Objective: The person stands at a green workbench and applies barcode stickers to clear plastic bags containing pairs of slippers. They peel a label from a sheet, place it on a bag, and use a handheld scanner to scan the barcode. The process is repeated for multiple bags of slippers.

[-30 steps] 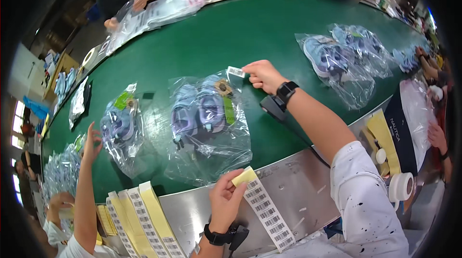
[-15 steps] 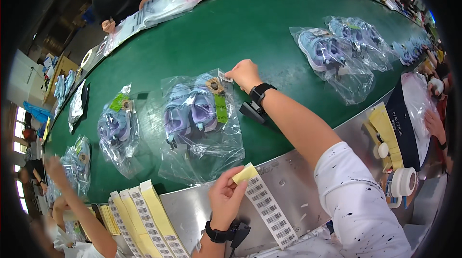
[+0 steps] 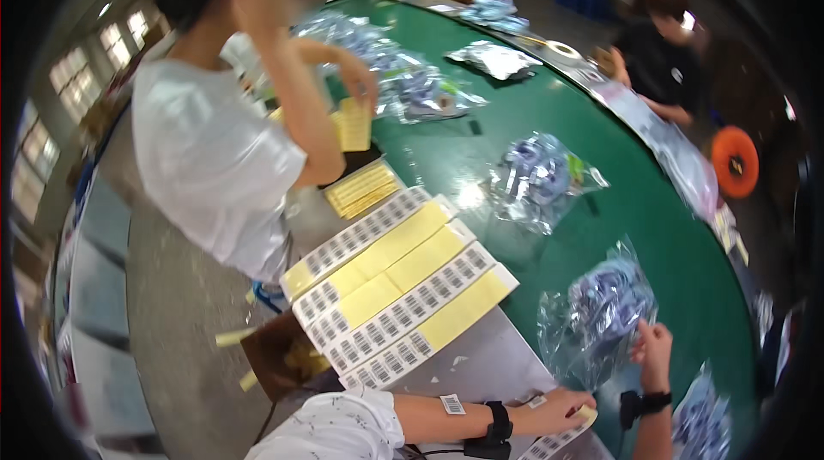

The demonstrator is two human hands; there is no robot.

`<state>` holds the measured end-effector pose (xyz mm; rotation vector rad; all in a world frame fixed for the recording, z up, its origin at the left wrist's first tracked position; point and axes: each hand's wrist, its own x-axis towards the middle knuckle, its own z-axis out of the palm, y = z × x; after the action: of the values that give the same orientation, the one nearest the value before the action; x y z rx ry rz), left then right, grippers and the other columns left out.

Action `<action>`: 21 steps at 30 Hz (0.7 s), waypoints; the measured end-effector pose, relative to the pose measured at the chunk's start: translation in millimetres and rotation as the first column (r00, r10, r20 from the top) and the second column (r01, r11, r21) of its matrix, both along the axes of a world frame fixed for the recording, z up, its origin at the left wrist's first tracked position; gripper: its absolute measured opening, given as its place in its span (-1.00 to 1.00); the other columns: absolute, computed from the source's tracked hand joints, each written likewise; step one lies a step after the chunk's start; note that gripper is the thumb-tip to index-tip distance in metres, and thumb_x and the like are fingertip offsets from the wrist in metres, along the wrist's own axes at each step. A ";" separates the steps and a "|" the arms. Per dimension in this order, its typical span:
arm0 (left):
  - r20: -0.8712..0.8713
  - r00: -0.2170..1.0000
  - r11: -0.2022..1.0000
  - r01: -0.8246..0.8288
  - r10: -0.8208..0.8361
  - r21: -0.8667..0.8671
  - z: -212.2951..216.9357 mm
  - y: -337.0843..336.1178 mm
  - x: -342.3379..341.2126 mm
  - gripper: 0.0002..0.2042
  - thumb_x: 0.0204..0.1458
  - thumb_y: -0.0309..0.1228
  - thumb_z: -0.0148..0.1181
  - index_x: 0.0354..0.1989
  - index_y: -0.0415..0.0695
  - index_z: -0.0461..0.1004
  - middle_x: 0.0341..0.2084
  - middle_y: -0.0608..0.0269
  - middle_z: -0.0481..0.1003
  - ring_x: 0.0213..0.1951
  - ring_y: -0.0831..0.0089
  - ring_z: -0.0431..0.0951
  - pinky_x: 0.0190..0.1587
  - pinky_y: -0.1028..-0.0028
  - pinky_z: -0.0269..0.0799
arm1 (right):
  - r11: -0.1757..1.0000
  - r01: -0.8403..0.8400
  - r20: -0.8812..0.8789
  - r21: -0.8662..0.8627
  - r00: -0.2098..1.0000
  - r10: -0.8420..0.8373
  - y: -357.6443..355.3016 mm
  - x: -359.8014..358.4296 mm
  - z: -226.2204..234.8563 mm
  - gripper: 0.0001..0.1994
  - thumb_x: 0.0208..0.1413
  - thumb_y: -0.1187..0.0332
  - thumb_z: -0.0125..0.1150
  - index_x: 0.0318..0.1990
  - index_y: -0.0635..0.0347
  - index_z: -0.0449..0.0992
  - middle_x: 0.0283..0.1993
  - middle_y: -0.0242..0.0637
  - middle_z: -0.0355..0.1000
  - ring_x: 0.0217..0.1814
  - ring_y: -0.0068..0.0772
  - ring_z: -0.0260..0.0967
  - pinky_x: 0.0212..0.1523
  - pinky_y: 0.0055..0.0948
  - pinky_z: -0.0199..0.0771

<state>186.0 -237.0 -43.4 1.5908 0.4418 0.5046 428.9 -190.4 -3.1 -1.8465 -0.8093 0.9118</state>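
My left hand (image 3: 565, 411) pinches a strip of barcode labels (image 3: 549, 445) near the steel edge at the bottom. A single barcode label (image 3: 452, 404) is on my left forearm. My right hand (image 3: 652, 345) has curled fingers at the right edge of a clear bag (image 3: 596, 314) with light-blue shoes inside; what its fingertips hold, if anything, is too blurred to make out. Beyond it lies another clear bag of blue shoes (image 3: 541, 177) with a green tag. One more bagged pair (image 3: 702, 413) sits right of my right wrist.
Yellow-backed label strips (image 3: 403, 280) cover the steel ledge at left. A co-worker in white (image 3: 215, 151) stands there, hand over yellow sheets (image 3: 354, 124). Several bagged shoes (image 3: 412, 82) and a silver package (image 3: 493, 58) lie farther along the green table (image 3: 446, 147). A person in black (image 3: 657, 65) is across it.
The view has swung left, bringing the co-worker and the label strips into the middle. My left hand still has the label strip; my right hand remains beside a shoe bag, lower in the picture.
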 end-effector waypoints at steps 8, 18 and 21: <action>0.143 0.986 0.996 -0.085 0.081 0.026 -32.7 -4.5 27.3 -0.57 0.07 -0.46 0.09 0.16 -0.10 0.27 -0.31 0.07 0.52 -0.32 0.25 0.55 -0.25 0.34 0.42 | 0.996 -0.023 0.033 0.090 0.999 0.020 105.4 -4.3 -15.5 -0.76 0.00 0.35 0.30 -0.36 0.13 0.30 -0.40 -0.39 0.33 -0.45 -0.55 0.34 -0.51 -0.48 0.51; 0.130 0.991 0.974 0.054 -0.026 -0.218 -4.1 0.8 -2.5 -0.40 0.11 -0.52 0.07 0.33 0.08 0.04 -0.27 0.18 0.51 -0.26 0.46 0.49 -0.15 0.47 0.38 | 0.989 -0.055 0.582 0.135 0.813 -0.034 -69.2 261.5 27.7 -0.82 0.01 0.45 0.22 -0.23 0.30 0.44 -0.29 -0.38 0.40 -0.29 -0.59 0.30 -0.28 -0.52 0.36; 0.110 0.994 0.964 0.055 -0.027 -0.259 5.7 7.4 -1.2 -0.51 0.12 -0.49 0.09 0.25 0.03 0.19 -0.29 0.24 0.51 -0.25 0.56 0.46 -0.16 0.51 0.37 | 0.932 0.356 0.914 0.073 0.349 -0.205 -244.1 367.8 -10.8 -0.73 0.10 0.45 0.12 -0.03 0.28 0.44 -0.08 -0.17 0.43 -0.01 -0.32 0.34 0.07 -0.40 0.31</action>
<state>184.8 -229.6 -37.8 1.3102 0.3779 0.4760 796.7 -434.6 -13.9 -2.5102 -1.0009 -0.4430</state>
